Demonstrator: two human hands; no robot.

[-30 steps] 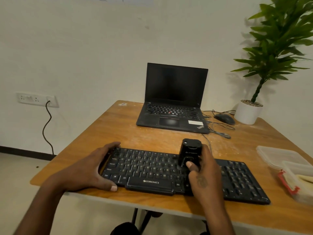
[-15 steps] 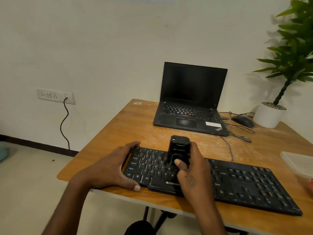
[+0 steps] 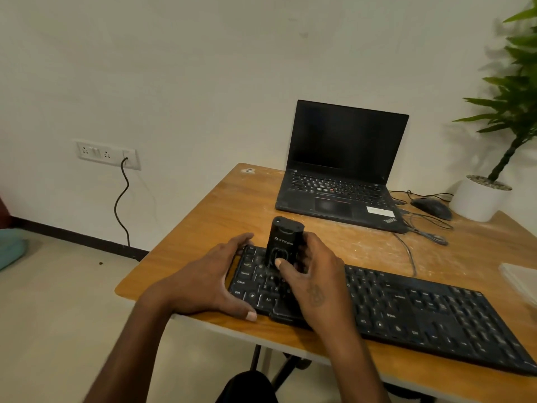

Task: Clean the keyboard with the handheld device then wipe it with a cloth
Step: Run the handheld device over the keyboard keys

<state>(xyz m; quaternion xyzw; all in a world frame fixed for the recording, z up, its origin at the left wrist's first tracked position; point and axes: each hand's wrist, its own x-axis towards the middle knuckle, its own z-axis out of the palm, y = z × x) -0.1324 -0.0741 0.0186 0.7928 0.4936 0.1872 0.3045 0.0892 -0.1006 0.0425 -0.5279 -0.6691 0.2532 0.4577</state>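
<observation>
A long black keyboard (image 3: 406, 309) lies along the front edge of the wooden table (image 3: 232, 210). My right hand (image 3: 313, 277) grips a black handheld device (image 3: 284, 239), held upright over the keyboard's left keys, with the thumb on its front button. My left hand (image 3: 209, 280) grips the keyboard's left end, fingers over the far edge and thumb at the near edge. No cloth is visible.
An open black laptop (image 3: 343, 175) stands at the back of the table, with a black mouse (image 3: 433, 207) and cables beside it. A potted plant (image 3: 482, 196) is at the far right. A clear plastic lid (image 3: 523, 280) lies at the right edge.
My right hand has carried the device leftward along the keyboard, from its middle to its left keys near my left hand. The view has turned left. My left hand still holds the keyboard's end.
</observation>
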